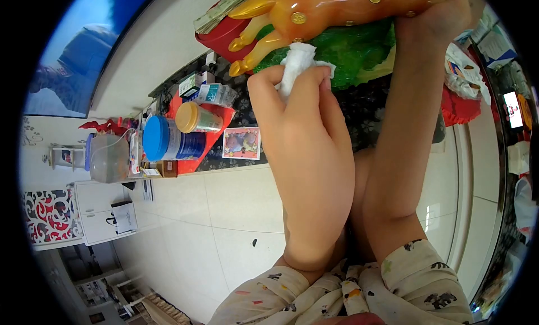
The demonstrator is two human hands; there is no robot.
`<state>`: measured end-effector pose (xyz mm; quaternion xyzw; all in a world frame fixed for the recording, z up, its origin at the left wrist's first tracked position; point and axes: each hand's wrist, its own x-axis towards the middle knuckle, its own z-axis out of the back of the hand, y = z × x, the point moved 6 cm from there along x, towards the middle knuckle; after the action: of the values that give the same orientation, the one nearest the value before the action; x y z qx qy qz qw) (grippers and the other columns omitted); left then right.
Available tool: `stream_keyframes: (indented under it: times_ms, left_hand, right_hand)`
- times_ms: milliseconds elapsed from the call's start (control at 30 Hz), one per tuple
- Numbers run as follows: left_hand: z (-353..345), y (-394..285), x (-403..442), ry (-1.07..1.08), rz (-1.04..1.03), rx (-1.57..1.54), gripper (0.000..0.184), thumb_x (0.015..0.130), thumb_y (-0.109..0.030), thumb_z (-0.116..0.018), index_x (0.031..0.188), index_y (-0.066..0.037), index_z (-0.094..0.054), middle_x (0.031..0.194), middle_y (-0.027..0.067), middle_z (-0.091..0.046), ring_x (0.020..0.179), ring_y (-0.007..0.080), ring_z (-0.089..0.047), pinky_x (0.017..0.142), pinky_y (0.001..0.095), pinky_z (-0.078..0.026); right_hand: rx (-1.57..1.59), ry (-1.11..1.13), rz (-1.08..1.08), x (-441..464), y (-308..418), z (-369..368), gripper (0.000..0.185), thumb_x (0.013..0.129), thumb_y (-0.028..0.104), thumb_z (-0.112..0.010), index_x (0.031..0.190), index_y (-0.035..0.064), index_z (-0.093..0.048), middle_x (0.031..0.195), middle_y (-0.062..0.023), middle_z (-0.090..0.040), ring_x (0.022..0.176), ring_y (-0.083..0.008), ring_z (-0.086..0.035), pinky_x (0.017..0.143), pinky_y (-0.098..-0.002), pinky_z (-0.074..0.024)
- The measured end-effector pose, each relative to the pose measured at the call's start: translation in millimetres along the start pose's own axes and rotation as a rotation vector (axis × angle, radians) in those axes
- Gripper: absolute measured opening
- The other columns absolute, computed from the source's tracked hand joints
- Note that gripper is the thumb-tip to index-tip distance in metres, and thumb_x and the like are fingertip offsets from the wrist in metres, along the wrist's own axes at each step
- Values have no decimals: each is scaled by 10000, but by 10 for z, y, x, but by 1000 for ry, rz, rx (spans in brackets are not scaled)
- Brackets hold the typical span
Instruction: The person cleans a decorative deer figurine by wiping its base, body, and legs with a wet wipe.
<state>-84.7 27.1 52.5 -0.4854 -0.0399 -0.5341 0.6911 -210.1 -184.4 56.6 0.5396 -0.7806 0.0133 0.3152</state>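
Observation:
A glossy orange animal figurine [337, 8] with golden legs and gold coin shapes on its body lies sideways across the top of the view, partly cut off. My right hand [438, 19] is closed around its right end, and those fingers are partly out of sight. Pinched in my left hand [306, 100] is a crumpled white tissue [297, 61]. The tissue's upper end meets the figurine's underside near a gold coin. Beneath the figurine lies crinkled green plastic [359, 53], with a red container [224, 39] at its left.
On the dark patterned table [241, 111] stand a blue-lidded tub [160, 140], a jar with a tan lid [193, 118] and small boxes [191, 85]. A picture card [241, 143] lies near the edge. A television [84, 50] is at upper left. Pale floor tiles [224, 213] lie below.

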Motion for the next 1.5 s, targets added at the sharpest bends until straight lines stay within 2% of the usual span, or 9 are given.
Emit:
stream_keyframes:
  times_ms: [100,367,467,733,833,933,1100,1333,1500]
  left_hand:
    - [15,82,-35,13,182,-78,180,908,51,-651,1063,16,-736,1063,194,-557,906,363,-612,774,405,-505]
    - [61,57,-20,48,191,-63,198,905,40,-678,1079,17,-768,1011,177,-587,872,327,-606,781,386,-506]
    - [72,70,-28,-12,138,-30,166,922,-14,-730,1073,-32,-799,910,69,-563,762,135,-541,698,259,-429]
    - [77,81,-36,34,188,-78,198,933,-29,-733,1116,-59,-802,969,52,-573,823,139,-542,729,255,-435]
    - [83,90,-7,26,118,-22,186,936,-49,-737,1108,-69,-805,987,62,-589,853,152,-550,750,269,-446]
    - [85,122,18,43,90,-47,171,943,-51,-736,1099,-63,-805,998,63,-597,861,147,-559,742,265,-450]
    - [62,171,51,21,62,-102,153,950,-43,-736,1087,-48,-805,1021,15,-590,748,54,-508,608,218,-382]
    - [79,136,35,-12,170,-20,150,942,-67,-753,1080,-45,-806,872,-8,-609,694,34,-459,582,216,-332]
    - [96,170,55,28,175,-16,143,947,-78,-743,1074,-52,-803,879,3,-599,680,63,-448,576,238,-324]
  right_hand:
    - [-22,-45,6,13,4,22,388,1004,279,-478,1120,-63,-619,987,-191,-732,844,-303,-728,818,-411,-603]
    - [99,-26,-78,20,-65,27,405,1000,300,-495,1164,-55,-602,1052,-206,-718,884,-312,-723,832,-423,-598]
    - [69,-73,-50,-8,-56,4,397,999,308,-505,1153,-45,-601,1052,-201,-713,901,-311,-721,843,-427,-596]
    - [137,-92,-116,-7,-129,69,371,995,334,-522,1070,-17,-615,1002,-165,-706,876,-282,-703,826,-387,-579]
    - [154,41,-145,-14,-138,21,353,994,340,-528,1039,1,-620,965,-141,-698,854,-259,-689,809,-364,-565]
    - [155,-80,-115,25,-156,84,336,987,348,-545,1025,21,-613,932,-124,-685,860,-240,-683,805,-356,-555]
    - [162,-131,-142,-32,-160,51,325,978,358,-571,1022,38,-603,948,-110,-675,875,-222,-670,805,-343,-541]
    - [206,-268,-260,-85,-133,5,315,985,342,-579,977,28,-597,865,-83,-631,847,-207,-624,819,-336,-519]
    - [170,-152,-167,-40,-195,69,336,994,333,-578,896,12,-593,800,-68,-601,818,-184,-589,820,-321,-496]
